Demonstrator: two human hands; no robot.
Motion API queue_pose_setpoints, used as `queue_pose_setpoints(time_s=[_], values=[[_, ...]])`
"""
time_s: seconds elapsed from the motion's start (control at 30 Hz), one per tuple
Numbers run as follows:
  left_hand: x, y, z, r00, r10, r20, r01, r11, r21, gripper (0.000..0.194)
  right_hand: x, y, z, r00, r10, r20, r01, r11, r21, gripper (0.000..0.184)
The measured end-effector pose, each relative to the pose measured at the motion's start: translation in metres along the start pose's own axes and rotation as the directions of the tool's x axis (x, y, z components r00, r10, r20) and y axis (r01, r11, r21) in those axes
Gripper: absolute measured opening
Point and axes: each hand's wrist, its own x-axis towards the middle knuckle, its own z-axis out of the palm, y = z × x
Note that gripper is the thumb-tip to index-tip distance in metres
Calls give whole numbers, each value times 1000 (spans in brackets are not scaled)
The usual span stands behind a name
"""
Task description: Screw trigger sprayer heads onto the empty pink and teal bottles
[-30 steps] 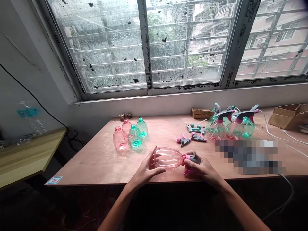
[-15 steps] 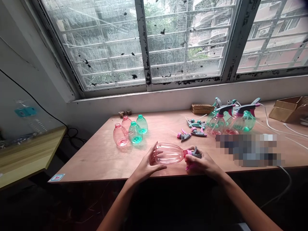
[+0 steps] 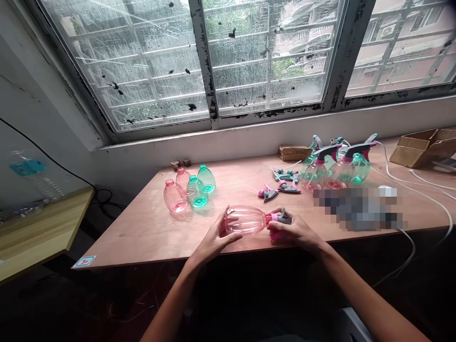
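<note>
A clear pink spray bottle [image 3: 246,220] lies sideways between my two hands, above the front part of the table. My left hand [image 3: 221,233] is wrapped round the base end of the bottle, thumb along its near side. At the neck, my right hand [image 3: 290,230] grips the grey and pink spray head [image 3: 283,216], which sits on the bottle's mouth. The fingers partly hide that head. Beyond my hands lie loose pink and grey trigger sprayers [image 3: 268,193], with green and grey ones [image 3: 286,175] behind them.
Open pink bottles [image 3: 175,197] and green bottles [image 3: 197,192] stand at left. Spray bottles with heads fitted [image 3: 340,173] stand at right, near a cardboard box [image 3: 415,149] and white cables. A blurred patch [image 3: 359,209] covers something on the right. The wooden table's [image 3: 142,242] front edge runs below my hands.
The whole view has shifted slightly, so everything sits a little higher and further left. Both hands keep their hold on the bottle and its spray head.
</note>
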Motion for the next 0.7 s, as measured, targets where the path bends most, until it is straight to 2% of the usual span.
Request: queue_pose_setpoints(time_s=[0.1,0.27,0.43,0.5,0.7], values=[[-2,3,0,1000,15,17,-15,1000,3,108,1,1,-1,1000,-1,11,1,1000,-22,47],[-5,7,0,1000,3,21,-5,995,100,112,2,5,-2,999,-22,36,23,999,-34,48],[-3,4,0,999,-42,-21,42,999,2,97,3,5,-3,998,-50,48,52,998,-34,47],[-1,3,0,1000,-22,-2,22,1000,5,97,3,4,-3,998,-48,35,49,998,-26,47],[-2,2,-2,998,42,46,-44,998,46,110,3,3,-3,999,-35,10,35,999,13,48]])
